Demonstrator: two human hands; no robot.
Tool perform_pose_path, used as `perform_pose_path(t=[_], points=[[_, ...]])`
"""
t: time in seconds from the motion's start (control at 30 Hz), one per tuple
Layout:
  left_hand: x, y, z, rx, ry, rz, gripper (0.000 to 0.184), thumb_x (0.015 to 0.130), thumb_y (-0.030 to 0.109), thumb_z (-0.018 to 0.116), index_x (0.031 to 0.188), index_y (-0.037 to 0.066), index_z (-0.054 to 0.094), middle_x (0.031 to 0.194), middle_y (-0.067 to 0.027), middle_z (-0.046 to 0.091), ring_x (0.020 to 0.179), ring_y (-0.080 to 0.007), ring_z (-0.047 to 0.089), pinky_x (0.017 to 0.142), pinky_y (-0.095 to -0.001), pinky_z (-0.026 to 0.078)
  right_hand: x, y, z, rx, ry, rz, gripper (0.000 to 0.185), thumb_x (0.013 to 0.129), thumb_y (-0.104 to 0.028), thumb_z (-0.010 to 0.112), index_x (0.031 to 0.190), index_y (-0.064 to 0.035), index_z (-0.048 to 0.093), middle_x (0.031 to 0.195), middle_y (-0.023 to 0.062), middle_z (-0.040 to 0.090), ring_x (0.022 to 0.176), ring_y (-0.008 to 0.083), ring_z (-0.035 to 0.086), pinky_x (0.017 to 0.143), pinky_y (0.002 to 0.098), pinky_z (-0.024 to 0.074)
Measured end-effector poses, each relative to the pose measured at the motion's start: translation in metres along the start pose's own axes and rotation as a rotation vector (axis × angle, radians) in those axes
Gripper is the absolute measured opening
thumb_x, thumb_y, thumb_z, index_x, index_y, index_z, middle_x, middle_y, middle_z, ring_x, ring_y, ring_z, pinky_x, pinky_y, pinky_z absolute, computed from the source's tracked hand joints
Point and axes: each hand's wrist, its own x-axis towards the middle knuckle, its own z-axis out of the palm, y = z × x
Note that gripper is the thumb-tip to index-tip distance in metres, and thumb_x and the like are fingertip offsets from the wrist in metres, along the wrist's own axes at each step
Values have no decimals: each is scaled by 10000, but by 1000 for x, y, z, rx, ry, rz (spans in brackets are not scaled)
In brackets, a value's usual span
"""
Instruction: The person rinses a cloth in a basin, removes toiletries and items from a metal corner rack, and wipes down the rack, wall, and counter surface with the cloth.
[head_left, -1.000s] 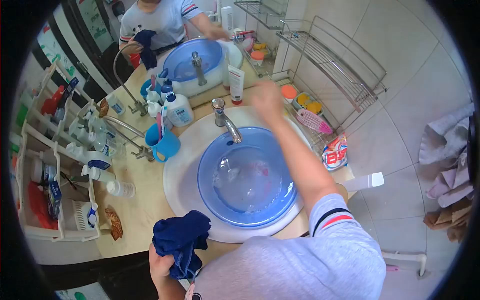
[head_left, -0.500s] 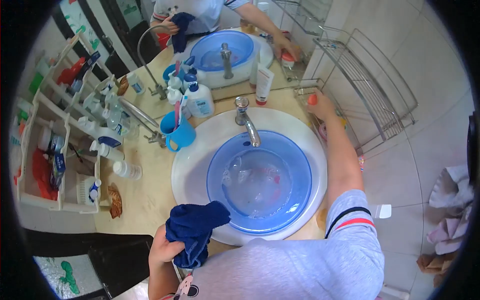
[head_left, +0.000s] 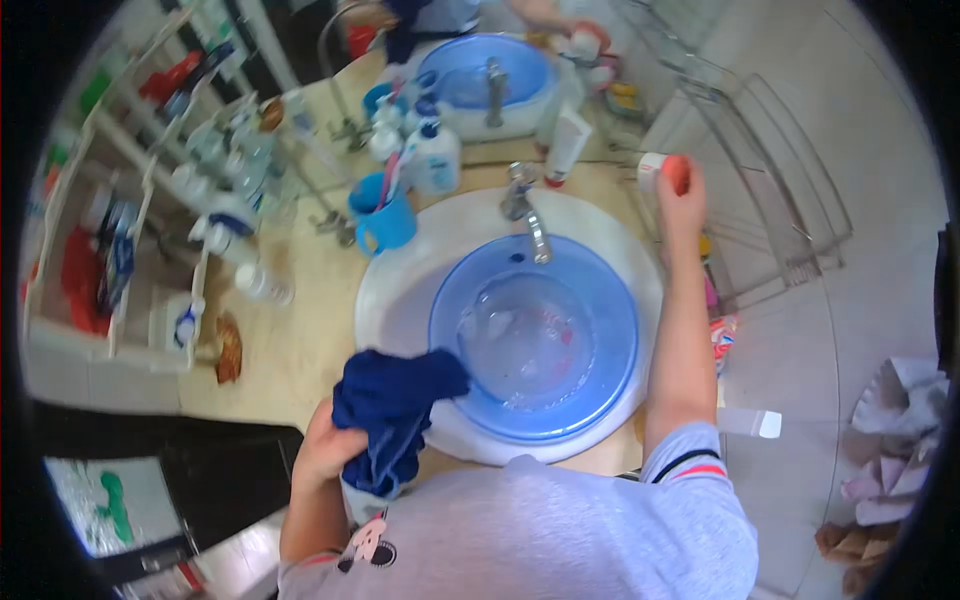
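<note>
My left hand grips a bunched dark blue cloth in front of the sink's lower left side. One end of the cloth reaches over the sink rim. At the far right corner of the counter, my right hand is closed around a small white container with an orange-red end, held up near the wire rack. Between my hands a blue basin sits in the white sink, with cloudy, bubbly water in it. The chrome faucet points down over the basin's far edge.
Left of the sink stand a blue mug with toothbrushes, a white pump bottle and a white shelf packed with bottles. A white tube leans at the mirror. Wire shelves line the right wall.
My right hand has lifted the small white container from the rack corner. My left hand still holds the dark blue cloth. The whole view has shifted slightly and is blurred.
</note>
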Motion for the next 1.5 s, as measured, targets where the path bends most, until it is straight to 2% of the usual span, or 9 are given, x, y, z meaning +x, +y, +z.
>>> perform_pose_path(t=[0.13,0.27,0.53,0.83,0.93,1.0,1.1,1.3,1.5], points=[[-6,-15,-17,-132,116,20,579,700,163,626,1209,-82,500,1079,-145,636,925,-214,638,820,-328,514,-103,-128,25,442,-425,-63,593,732,-211,734,1236,9,513,1127,185,585,1027,287,591,896,395,466],[-17,-15,-23,-209,153,75,637,697,178,658,1248,-78,465,1111,-150,627,951,-218,636,841,-333,514,-179,-163,86,220,-717,-448,556,730,-214,691,1211,-6,505,1065,201,561,982,375,568,834,423,483],[-43,-17,-9,-126,304,202,738,678,253,684,1290,-83,445,1236,-203,563,1098,-286,583,964,-379,456,-260,-157,203,49,-949,-416,570,725,-257,695,1218,-59,488,1060,179,547,1003,366,549,853,441,466],[-47,-29,-36,-100,303,191,757,675,315,693,1272,-88,459,1219,-216,567,1068,-307,595,950,-397,462,-154,-109,59,111,-333,-122,345,777,-225,675,1048,-19,620,1065,178,621,1025,340,576,893,412,455],[-28,-24,-18,-152,228,181,760,678,320,697,1273,-87,457,1211,-211,569,1059,-298,600,942,-393,468,-91,-25,-22,-405,25,-136,364,752,-237,649,1030,-2,628,1003,192,636,970,381,587,840,458,469],[-18,-24,-6,-201,171,159,764,680,324,700,1276,-85,452,1205,-205,572,1057,-291,601,936,-388,471,-55,25,-69,-655,-180,290,383,736,-266,662,1009,1,652,972,196,665,937,385,621,839,462,485],[-6,-23,15,-155,186,119,776,674,322,706,1282,-84,444,1196,-194,578,1055,-281,603,928,-376,476,-49,59,-108,-868,-321,515,386,708,-303,677,955,-6,679,958,202,678,916,367,647,827,445,505],[-8,-20,16,-127,101,57,725,681,210,669,1298,-81,424,1230,-197,563,1088,-278,589,952,-371,464,-47,43,-124,-887,-590,548,471,670,-365,704,1008,-38,680,1007,203,672,945,343,646,840,427,503],[-14,-28,4,-94,150,58,699,682,185,649,1290,-80,429,1221,-191,572,1063,-278,602,931,-366,478,-37,93,-114,-391,-268,385,440,705,-388,676,975,-40,694,972,206,677,898,353,653,812,404,498]])
